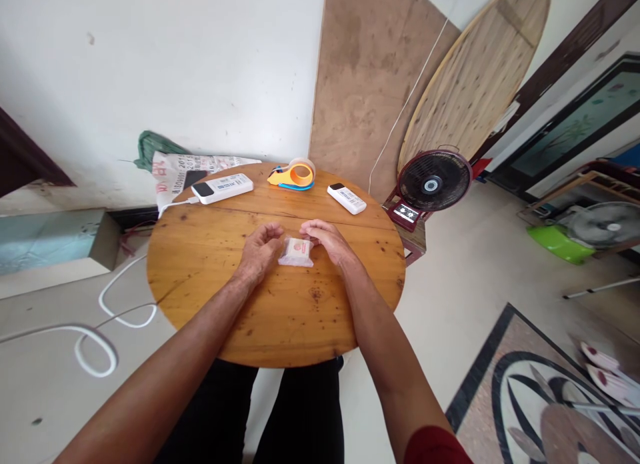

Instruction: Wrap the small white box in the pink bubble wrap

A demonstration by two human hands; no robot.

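A small package in clear wrapping with a red print lies on the round wooden table between my two hands. My left hand is at its left side, fingers curled, the thumb near the package's edge. On the other side, my right hand has its fingers bent toward the package's upper right corner. Both hands seem to touch or nearly touch the wrapping; whether the fingertips grip it is too small to tell.
Along the table's back edge are a white power bank with a cable, an orange tape dispenser and a second white device. A black fan stands to the right of the table.
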